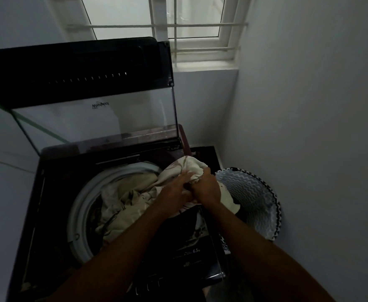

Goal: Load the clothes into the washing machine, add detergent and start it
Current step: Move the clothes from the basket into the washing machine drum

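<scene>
A dark top-loading washing machine [54,192] stands before me with its glass lid [96,118] raised upright. A cream patterned cloth [126,205] lies partly in the round drum [80,205] and trails over the machine's right edge. My left hand [174,190] and my right hand [207,188] meet above the drum's right rim, both gripping a bunched part of that cloth. The top of the bundle [189,166] rises just beyond my fingers. No detergent is visible.
A laundry basket [259,199] with a zigzag pattern stands on the floor right of the machine, in the corner by the white wall. The control panel [191,253] sits under my forearms. A barred window [178,29] is behind the lid.
</scene>
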{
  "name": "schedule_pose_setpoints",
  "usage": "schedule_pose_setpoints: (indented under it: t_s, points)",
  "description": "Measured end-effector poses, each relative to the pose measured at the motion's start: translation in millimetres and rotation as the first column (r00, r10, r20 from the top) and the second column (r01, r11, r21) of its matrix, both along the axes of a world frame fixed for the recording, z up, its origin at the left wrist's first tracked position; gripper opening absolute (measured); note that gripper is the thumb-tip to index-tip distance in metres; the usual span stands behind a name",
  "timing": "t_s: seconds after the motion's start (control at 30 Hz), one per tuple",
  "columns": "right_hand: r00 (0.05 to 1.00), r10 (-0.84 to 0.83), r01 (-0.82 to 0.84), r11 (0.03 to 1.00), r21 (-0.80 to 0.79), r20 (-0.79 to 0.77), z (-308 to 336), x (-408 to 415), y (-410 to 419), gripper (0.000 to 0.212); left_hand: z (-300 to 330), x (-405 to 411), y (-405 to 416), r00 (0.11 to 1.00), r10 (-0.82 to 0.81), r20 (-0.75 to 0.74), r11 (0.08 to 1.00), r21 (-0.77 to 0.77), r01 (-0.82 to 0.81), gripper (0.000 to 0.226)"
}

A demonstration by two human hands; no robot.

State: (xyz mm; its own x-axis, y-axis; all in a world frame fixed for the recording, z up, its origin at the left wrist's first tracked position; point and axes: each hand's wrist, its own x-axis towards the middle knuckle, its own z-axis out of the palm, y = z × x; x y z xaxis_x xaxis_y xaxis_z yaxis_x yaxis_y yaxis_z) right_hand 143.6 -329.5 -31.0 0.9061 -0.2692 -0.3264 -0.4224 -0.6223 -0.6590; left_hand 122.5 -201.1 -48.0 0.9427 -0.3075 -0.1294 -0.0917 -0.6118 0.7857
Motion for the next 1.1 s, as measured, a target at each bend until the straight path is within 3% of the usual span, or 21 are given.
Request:
schedule_pose_setpoints:
  t_s: [0.13,0.23,0.33,0.47,0.63,0.73,0.83,0.9,1.0,1.07,1.1]
  points:
    - [0.989,0.12,-0.106,0.981,-0.16,0.083,10.9,-0.2,6.2,0.039,0.2,-7.6,13.2,0.989,0.148,-0.03,0.978,-0.144,-0.151,0.071]
    - [0.977,0.154,-0.134,0.981,-0.137,0.149,29.1,-2.0,23.2,0.032,4.7,-12.4,26.6,0.985,0.174,-0.008,0.964,-0.202,-0.172,0.087]
    - [0.959,0.205,-0.182,0.975,-0.125,0.196,41.4,-6.6,54.6,0.03,11.2,-16.2,39.3,0.978,0.211,-0.004,0.932,-0.302,-0.202,0.088]
    - [0.963,0.207,-0.213,0.977,0.014,0.172,50.2,-17.3,101.8,0.048,12.2,-28.3,75.1,0.941,0.33,0.075,0.922,-0.239,-0.304,0.07]
    - [0.913,0.379,-0.391,0.919,0.055,0.152,40.5,-36.0,153.2,0.034,20.8,-47.2,128.9,0.871,0.45,0.195,0.891,-0.036,-0.452,0.053]
    - [0.88,0.462,-0.474,0.869,0.142,0.111,30.6,-46.1,181.5,0.031,20.4,-61.6,152.3,0.843,0.509,0.173,0.857,-0.012,-0.515,0.054]
    - [0.847,0.529,-0.529,0.825,0.2,0.059,25.1,-53.5,207.5,0.033,11.0,-74.8,176.8,0.816,0.564,0.128,0.823,-0.001,-0.569,0.042]
    - [0.804,0.593,-0.589,0.783,0.201,0.045,20.9,-57.7,218.3,0.033,3.7,-80.5,190.5,0.824,0.562,0.067,0.825,0.024,-0.565,0.042]
    - [0.738,0.67,-0.65,0.738,0.18,-0.08,3.7,-64.2,220.5,0.04,0.9,-93.5,206.4,0.887,0.461,-0.028,0.887,0.029,-0.46,0.061]
    - [0.686,0.699,-0.679,0.715,0.168,-0.201,-15.2,-67.8,213.7,0.054,3.7,-99.1,212.0,0.938,0.328,-0.109,0.944,0.068,-0.323,0.069]
    - [0.618,0.749,-0.728,0.66,0.185,-0.239,-34.4,-68.9,210.8,0.069,4.5,-101.2,213.2,0.951,0.276,-0.138,0.959,0.107,-0.263,0.067]
